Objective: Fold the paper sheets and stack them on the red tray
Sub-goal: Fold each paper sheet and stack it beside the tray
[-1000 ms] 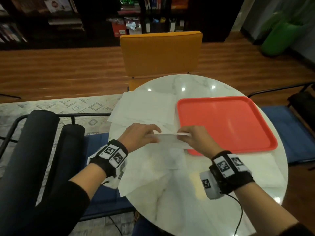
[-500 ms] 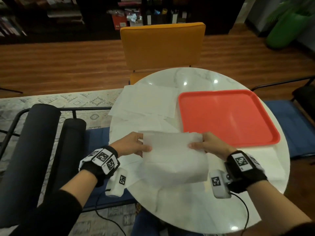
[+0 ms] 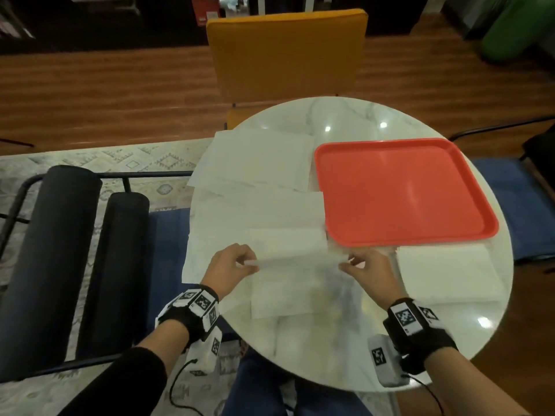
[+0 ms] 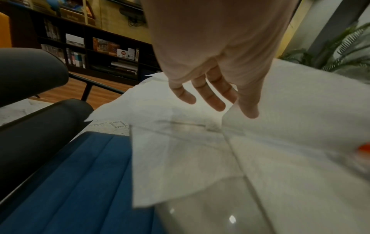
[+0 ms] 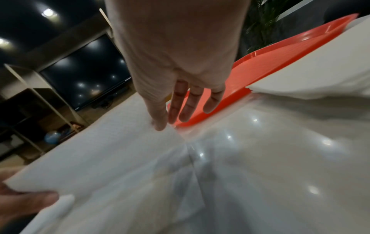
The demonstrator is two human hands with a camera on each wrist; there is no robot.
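Both hands pinching one paper sheet at the near side of the table, tray bare.

Left hand (image 3: 229,267) grips the left end of the sheet (image 3: 295,250) between thumb and fingers; right hand (image 3: 368,273) pinches the right end the same way. Sheet is lifted and spans between the hands, its far edge close to the near-left corner of the red tray (image 3: 402,192). Left wrist view: thumb on the sheet's edge, other fingers (image 4: 212,98) stretched out behind it. Right wrist view: thumb on the corner, fingers (image 5: 187,109) behind, tray just past them. More loose sheets (image 3: 258,163) overlap on the round marble table (image 3: 336,349) left of the tray, some hanging off the left edge; another sheet (image 3: 447,274) lies right of the right hand, just in front of the tray. Orange chair (image 3: 286,52) behind the table.
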